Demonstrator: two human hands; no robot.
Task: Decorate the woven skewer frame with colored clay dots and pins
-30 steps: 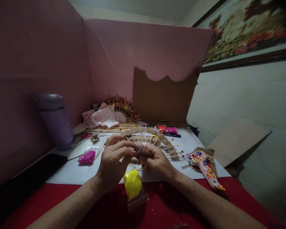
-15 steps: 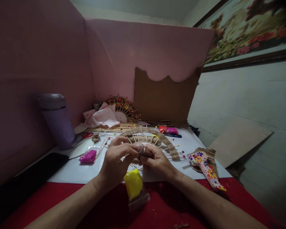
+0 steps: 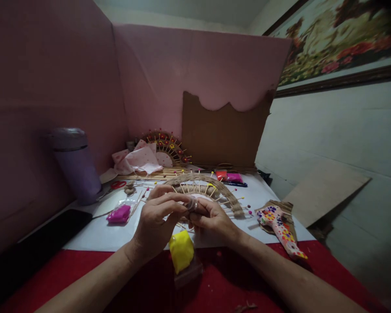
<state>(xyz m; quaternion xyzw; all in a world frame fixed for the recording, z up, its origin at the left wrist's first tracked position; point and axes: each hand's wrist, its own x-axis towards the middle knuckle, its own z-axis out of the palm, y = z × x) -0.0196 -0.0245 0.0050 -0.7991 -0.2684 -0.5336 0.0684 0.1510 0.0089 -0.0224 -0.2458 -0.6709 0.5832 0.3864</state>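
My left hand (image 3: 158,215) and my right hand (image 3: 215,219) meet in front of me, fingertips pinched on a small crumpled clear plastic bag (image 3: 192,203). Something dark shows at the bag, but fingers cover most of it. Just behind the hands lies a half-round piece wound with twine (image 3: 230,193), with sticks fanning out and ending in coloured beads. My hands hide its lower middle. Below them, a bag of yellow clay (image 3: 181,251) straddles the white sheet's front edge.
Left stand a purple tumbler (image 3: 74,169), a black phone-like slab (image 3: 65,226), red-handled scissors (image 3: 118,184) and a bag of magenta clay (image 3: 119,214). A flower-patterned glue gun (image 3: 278,224) lies right. Behind are a finished-looking beaded arch (image 3: 172,141), pink cloth (image 3: 140,158) and cardboard (image 3: 221,134).
My fingers have shifted slightly on the plastic bag, which looks more bunched up between them. The whole view has moved a little; the things on the table stay put.
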